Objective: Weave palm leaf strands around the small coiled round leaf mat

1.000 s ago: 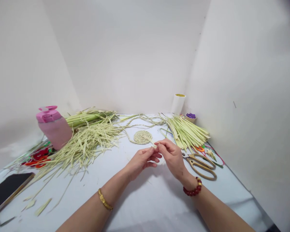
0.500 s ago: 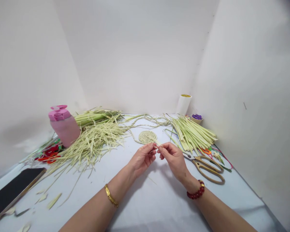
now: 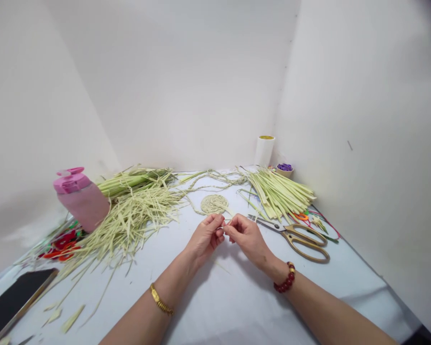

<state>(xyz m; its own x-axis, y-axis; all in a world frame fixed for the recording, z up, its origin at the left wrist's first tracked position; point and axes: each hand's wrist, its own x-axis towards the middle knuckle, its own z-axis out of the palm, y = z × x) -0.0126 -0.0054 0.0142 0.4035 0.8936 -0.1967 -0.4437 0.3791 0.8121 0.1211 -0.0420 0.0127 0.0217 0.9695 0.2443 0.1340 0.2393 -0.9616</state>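
Close together over the middle of the table, both hands pinch a thin pale straw strip (image 3: 229,210). My left hand (image 3: 205,238) is closed, with thumb and index fingertip pressed together at the strip. Beside it my right hand (image 3: 249,241) is also closed, its fingertips nearly touching the left ones; the fingers hide most of the strip. Just beyond the hands a round coil of braided straw (image 3: 214,204) lies flat, its braided cord (image 3: 191,203) trailing toward the back. Scissors (image 3: 306,241) with bronze handles lie right of my right hand, blades slightly apart.
A loose heap of straw strips (image 3: 143,206) covers the left, beside a pink bottle (image 3: 84,203). Flat straw strips (image 3: 282,194) lie at right, near a white roll (image 3: 265,152) and a small cup of purple pieces (image 3: 285,170). A dark tablet-like slab (image 3: 16,302) lies front left.
The view has turned slightly, so the table things sit further left and the scissors show more of their blades. Both hands stay pinched together, with small finger shifts.
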